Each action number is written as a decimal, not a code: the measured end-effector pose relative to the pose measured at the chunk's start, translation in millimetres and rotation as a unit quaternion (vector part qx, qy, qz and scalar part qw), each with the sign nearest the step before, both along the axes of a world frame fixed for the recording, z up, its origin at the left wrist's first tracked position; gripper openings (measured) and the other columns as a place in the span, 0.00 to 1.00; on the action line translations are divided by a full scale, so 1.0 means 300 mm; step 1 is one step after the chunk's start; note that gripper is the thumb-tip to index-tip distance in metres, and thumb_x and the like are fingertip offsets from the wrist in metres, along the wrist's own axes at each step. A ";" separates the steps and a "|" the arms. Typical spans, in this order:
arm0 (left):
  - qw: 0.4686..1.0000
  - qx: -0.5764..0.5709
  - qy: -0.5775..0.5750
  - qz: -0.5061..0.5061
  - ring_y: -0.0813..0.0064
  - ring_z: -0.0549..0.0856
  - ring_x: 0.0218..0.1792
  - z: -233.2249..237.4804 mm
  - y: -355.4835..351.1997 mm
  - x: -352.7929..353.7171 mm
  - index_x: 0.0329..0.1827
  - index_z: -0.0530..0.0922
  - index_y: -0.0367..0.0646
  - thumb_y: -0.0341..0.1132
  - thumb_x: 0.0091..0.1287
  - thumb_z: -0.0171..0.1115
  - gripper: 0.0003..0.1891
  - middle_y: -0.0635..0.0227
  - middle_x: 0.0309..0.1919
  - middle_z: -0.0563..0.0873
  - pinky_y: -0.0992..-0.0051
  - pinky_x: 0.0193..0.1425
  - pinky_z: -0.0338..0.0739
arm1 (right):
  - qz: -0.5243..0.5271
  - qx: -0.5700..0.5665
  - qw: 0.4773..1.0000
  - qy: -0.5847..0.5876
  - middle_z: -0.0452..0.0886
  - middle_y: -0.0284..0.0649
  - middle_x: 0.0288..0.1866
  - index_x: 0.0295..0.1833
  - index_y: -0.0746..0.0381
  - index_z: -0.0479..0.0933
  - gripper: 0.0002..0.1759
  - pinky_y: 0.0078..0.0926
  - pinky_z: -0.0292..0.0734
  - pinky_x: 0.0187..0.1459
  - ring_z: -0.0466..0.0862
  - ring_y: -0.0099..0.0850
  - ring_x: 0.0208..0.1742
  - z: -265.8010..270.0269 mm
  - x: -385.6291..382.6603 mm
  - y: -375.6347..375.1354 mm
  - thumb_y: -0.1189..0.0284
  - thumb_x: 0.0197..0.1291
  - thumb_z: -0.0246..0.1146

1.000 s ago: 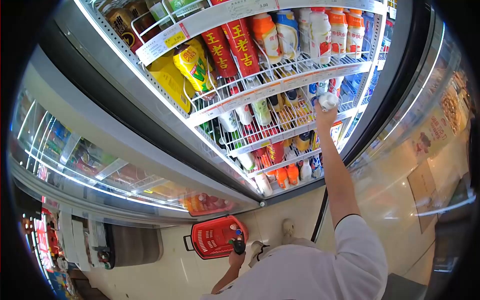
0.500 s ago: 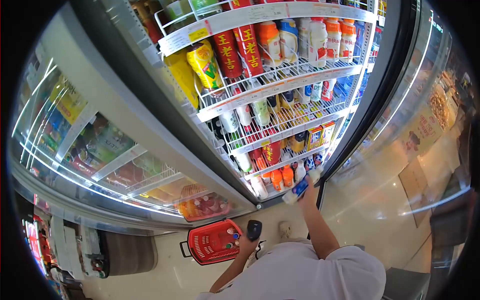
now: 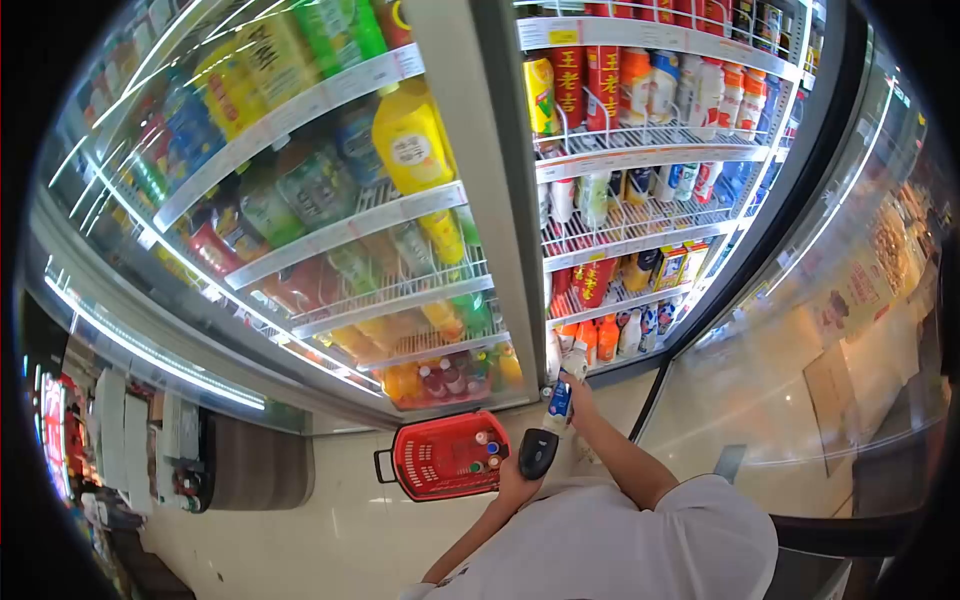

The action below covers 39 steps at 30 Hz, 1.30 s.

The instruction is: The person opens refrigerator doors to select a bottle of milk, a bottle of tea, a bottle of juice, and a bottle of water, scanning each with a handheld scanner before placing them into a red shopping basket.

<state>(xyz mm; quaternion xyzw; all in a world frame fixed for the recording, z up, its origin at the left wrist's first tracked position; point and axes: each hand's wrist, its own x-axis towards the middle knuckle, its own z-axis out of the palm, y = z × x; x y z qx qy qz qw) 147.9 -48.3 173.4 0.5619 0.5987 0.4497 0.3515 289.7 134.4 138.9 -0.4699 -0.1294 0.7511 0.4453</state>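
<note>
My left hand [image 3: 517, 482] is wrapped round a black handheld device [image 3: 538, 453], beside the right end of a red basket [image 3: 410, 440]. Several bottles with coloured caps [image 3: 487, 450] lie in that basket. Fingers of my right hand [image 3: 580, 400] hold a white bottle with a blue label [image 3: 559, 400], tilted just above the device. Whether bottle and device touch, I cannot tell. Behind the bottle is the open fridge section, whose bottom shelf holds orange bottles [image 3: 608, 338] and white ones.
A closed glass fridge door with drinks behind it [image 3: 300, 190] fills the left. The opened glass door [image 3: 780, 330] spans the right, its dark edge near my right arm. A brown rounded counter [image 3: 262, 462] stands at lower left.
My right hand has brought the bottle left and down from the fridge to the device. My left hand has shifted slightly right with the device. The view has turned left.
</note>
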 end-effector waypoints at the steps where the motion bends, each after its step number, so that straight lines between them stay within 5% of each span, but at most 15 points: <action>1: 1.000 0.016 -0.012 -0.002 0.74 0.84 0.30 0.027 -0.014 -0.017 0.40 0.81 0.37 0.26 0.55 0.72 0.11 0.64 0.30 0.86 0.72 0.36 0.78 | 0.016 -0.003 0.999 -0.030 0.78 0.37 0.28 0.45 0.60 0.73 0.15 0.30 0.80 0.23 0.81 0.29 0.23 -0.019 -0.025 -0.019 0.66 0.60 0.70; 3: 0.999 0.007 -0.032 0.016 0.78 0.82 0.30 0.082 -0.048 -0.048 0.39 0.80 0.38 0.26 0.55 0.71 0.10 0.67 0.29 0.86 0.72 0.36 0.77 | 0.030 -0.006 0.998 -0.061 0.78 0.36 0.29 0.47 0.59 0.74 0.18 0.29 0.78 0.24 0.80 0.27 0.23 -0.097 -0.060 -0.074 0.64 0.58 0.72; 5: 0.996 0.014 -0.082 0.017 0.65 0.86 0.30 0.112 -0.072 -0.072 0.40 0.81 0.37 0.28 0.54 0.74 0.13 0.59 0.30 0.86 0.68 0.37 0.78 | 0.038 0.014 0.991 -0.124 0.78 0.34 0.31 0.49 0.59 0.75 0.20 0.29 0.77 0.25 0.80 0.25 0.26 -0.215 -0.073 -0.131 0.62 0.56 0.74; 10: 0.985 -0.009 -0.170 0.009 0.73 0.86 0.38 0.207 -0.078 -0.073 0.49 0.81 0.36 0.28 0.54 0.74 0.19 0.62 0.37 0.88 0.71 0.43 0.80 | 0.037 0.062 0.964 -0.255 0.82 0.33 0.35 0.52 0.61 0.79 0.22 0.28 0.78 0.38 0.82 0.23 0.33 -0.165 -0.002 -0.270 0.63 0.55 0.75; 13: 0.966 -0.015 -0.181 -0.183 0.69 0.85 0.52 0.246 -0.004 -0.042 0.66 0.74 0.37 0.29 0.54 0.76 0.34 0.57 0.52 0.85 0.69 0.58 0.79 | 0.025 0.146 0.921 -0.360 0.85 0.39 0.37 0.52 0.65 0.79 0.25 0.30 0.81 0.40 0.86 0.28 0.38 -0.308 0.073 -0.287 0.60 0.55 0.73; 15: 0.958 0.034 -0.170 -0.228 0.70 0.82 0.62 0.354 0.066 0.013 0.69 0.71 0.37 0.28 0.57 0.77 0.36 0.58 0.62 0.82 0.69 0.65 0.76 | 0.065 0.156 0.947 -0.272 0.87 0.45 0.45 0.58 0.66 0.77 0.33 0.36 0.82 0.48 0.88 0.35 0.45 -0.416 0.141 -0.268 0.56 0.53 0.76; 17: 0.917 0.178 -0.122 -0.336 0.63 0.65 0.78 0.443 0.148 0.079 0.78 0.63 0.39 0.34 0.56 0.78 0.46 0.53 0.78 0.65 0.64 0.79 0.58 | 0.109 0.197 0.934 -0.279 0.87 0.46 0.46 0.58 0.66 0.77 0.33 0.36 0.82 0.48 0.87 0.36 0.46 -0.428 0.207 -0.334 0.56 0.53 0.76; 20: 0.880 0.237 -0.099 -0.399 0.62 0.46 0.85 0.581 0.228 0.134 0.84 0.51 0.41 0.38 0.56 0.79 0.55 0.55 0.85 0.47 0.63 0.83 0.43 | 0.169 0.263 0.907 -0.282 0.87 0.47 0.47 0.59 0.66 0.76 0.34 0.37 0.82 0.49 0.87 0.37 0.47 -0.407 0.162 -0.350 0.56 0.53 0.76; 25: 0.840 0.191 -0.171 -0.479 0.60 0.50 0.84 0.568 0.310 0.111 0.83 0.51 0.38 0.45 0.55 0.78 0.57 0.54 0.84 0.50 0.63 0.83 0.41 | 0.247 0.364 0.849 -0.292 0.87 0.48 0.48 0.60 0.65 0.75 0.36 0.38 0.81 0.51 0.87 0.39 0.49 -0.253 -0.002 -0.282 0.55 0.52 0.76; 31: 0.911 0.083 -0.086 -0.396 0.67 0.61 0.79 0.412 0.330 0.042 0.84 0.44 0.37 0.35 0.57 0.77 0.58 0.54 0.76 0.66 0.63 0.82 0.46 | 0.342 0.474 0.746 -0.319 0.86 0.50 0.50 0.61 0.65 0.75 0.37 0.40 0.81 0.53 0.87 0.41 0.51 -0.196 0.038 -0.331 0.54 0.51 0.77; 33: 0.916 0.193 -0.081 -0.343 0.67 0.73 0.71 0.460 0.321 0.051 0.84 0.41 0.40 0.30 0.57 0.75 0.58 0.58 0.65 0.75 0.63 0.77 0.61 | 0.382 0.509 0.700 -0.324 0.86 0.50 0.51 0.62 0.65 0.74 0.38 0.41 0.81 0.54 0.87 0.42 0.51 -0.179 0.071 -0.346 0.54 0.51 0.77; 35: 0.925 0.016 -0.237 -0.297 0.77 0.83 0.50 0.485 0.314 0.045 0.82 0.48 0.42 0.28 0.65 0.70 0.47 0.68 0.48 0.84 0.71 0.56 0.80 | 0.407 0.527 0.671 -0.324 0.86 0.50 0.51 0.62 0.65 0.74 0.38 0.41 0.80 0.54 0.87 0.42 0.52 -0.169 0.088 -0.313 0.53 0.51 0.77; 36: 0.907 0.052 -0.262 -0.324 0.74 0.85 0.50 0.480 0.370 0.051 0.85 0.34 0.45 0.23 0.60 0.70 0.58 0.66 0.53 0.79 0.73 0.54 0.81 | 0.446 0.471 0.683 -0.336 0.86 0.51 0.50 0.60 0.65 0.75 0.37 0.42 0.79 0.55 0.86 0.46 0.52 -0.176 0.114 -0.302 0.54 0.52 0.76; 37: 0.928 0.043 -0.226 -0.294 0.77 0.83 0.49 0.478 0.352 0.028 0.83 0.47 0.46 0.25 0.66 0.68 0.46 0.67 0.47 0.85 0.73 0.51 0.81 | 0.483 0.413 0.690 -0.348 0.86 0.51 0.49 0.59 0.64 0.75 0.35 0.43 0.78 0.56 0.85 0.49 0.52 -0.184 0.139 -0.294 0.54 0.52 0.76; 39: 0.910 0.034 -0.294 -0.289 0.73 0.85 0.50 0.486 0.395 0.028 0.85 0.34 0.46 0.22 0.61 0.70 0.58 0.66 0.51 0.80 0.70 0.55 0.81 | 0.515 0.390 0.659 -0.386 0.86 0.51 0.49 0.60 0.62 0.75 0.37 0.41 0.78 0.54 0.85 0.50 0.51 -0.202 0.150 -0.248 0.51 0.50 0.76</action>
